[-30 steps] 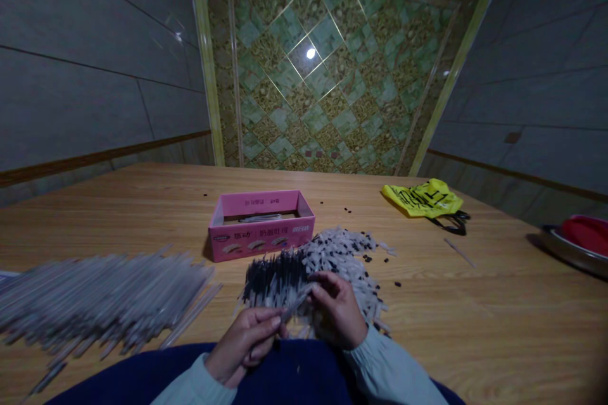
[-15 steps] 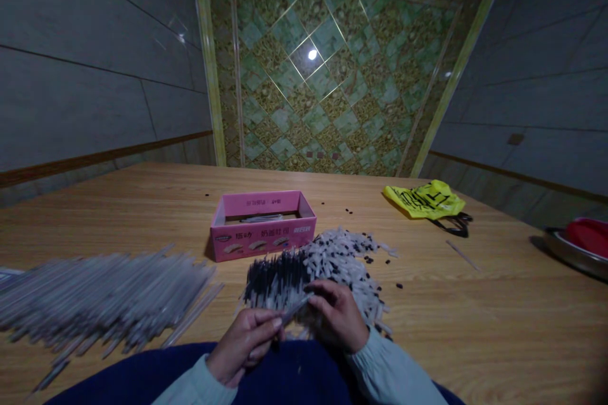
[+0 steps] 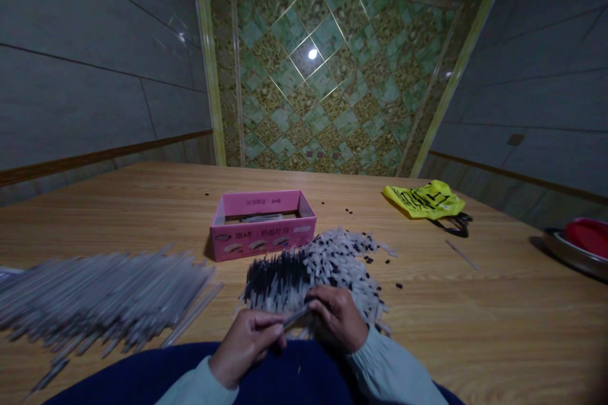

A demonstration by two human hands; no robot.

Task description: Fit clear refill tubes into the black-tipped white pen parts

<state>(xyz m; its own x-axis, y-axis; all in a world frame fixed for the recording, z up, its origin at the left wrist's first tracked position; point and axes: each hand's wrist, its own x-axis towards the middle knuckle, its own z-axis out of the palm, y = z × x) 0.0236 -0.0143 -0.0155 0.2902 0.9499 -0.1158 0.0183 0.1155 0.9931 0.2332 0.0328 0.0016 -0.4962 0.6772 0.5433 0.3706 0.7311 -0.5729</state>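
Between my hands, low over the table's near edge, is a slim grey pen (image 3: 296,316). My left hand (image 3: 251,342) pinches one end of it between thumb and fingers. At the other end, my right hand (image 3: 339,316) has its fingers closed on the tip, which they hide. Just beyond my hands lies a row of pens with dark ends (image 3: 275,278). Against it, on the right, spreads a heap of whitish pen caps (image 3: 335,259) mixed with small black plugs. A large pile of clear pen barrels (image 3: 104,297) lies to the left.
Behind the pens stands an open pink box (image 3: 263,243) with some thin sticks inside. A yellow bag (image 3: 425,199) with black handles lies at the back right. One stick (image 3: 462,254) rests alone on the wooden table (image 3: 451,323). A metal bowl (image 3: 572,253) with something red sits far right.
My right hand's fingers, more spread around the pen's end before, have closed over it. My left hand has barely moved and keeps its hold.
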